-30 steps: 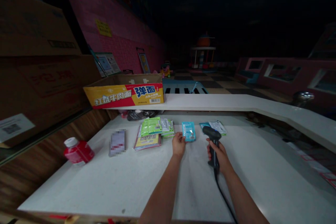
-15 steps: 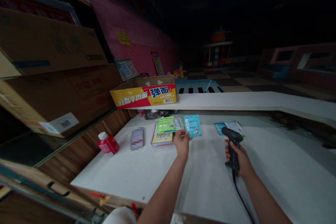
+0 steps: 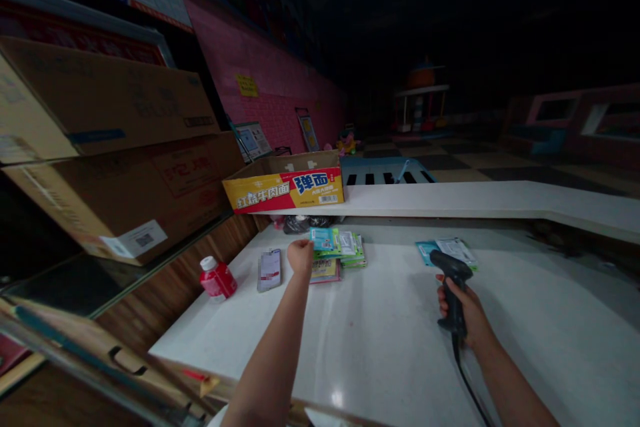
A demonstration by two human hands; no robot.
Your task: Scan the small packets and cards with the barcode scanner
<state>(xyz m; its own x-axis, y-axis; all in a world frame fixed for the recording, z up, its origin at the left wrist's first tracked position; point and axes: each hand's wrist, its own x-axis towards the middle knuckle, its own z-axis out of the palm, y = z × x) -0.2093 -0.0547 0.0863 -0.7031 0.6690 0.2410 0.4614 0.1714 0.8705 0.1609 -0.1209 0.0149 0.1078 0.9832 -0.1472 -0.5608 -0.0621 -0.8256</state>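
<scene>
My left hand (image 3: pixel 301 257) is closed on the left edge of a small blue packet (image 3: pixel 323 239), which is over a pile of flat green packets (image 3: pixel 357 255). Part of its grip is hidden behind the hand. Beneath the pile lies a yellow-and-pink printed item (image 3: pixel 325 271). Wrapped around the handle of a black barcode scanner (image 3: pixel 454 293), my right hand (image 3: pixel 473 317) holds it above the white counter (image 3: pixel 380 333), its cord running down toward me. Just beyond the scanner head lie blue and silver packets (image 3: pixel 453 251).
To the left are a phone (image 3: pixel 270 269) and a red bottle with a white cap (image 3: pixel 217 279). Large cardboard boxes (image 3: pixel 125 197) are stacked on the left shelf. An open noodle carton (image 3: pixel 285 190) sits on the raised white ledge (image 3: pixel 450 200).
My left hand has moved left with the blue packet, from the pile's right side to its left part. My right hand still holds the scanner. The view has shifted slightly.
</scene>
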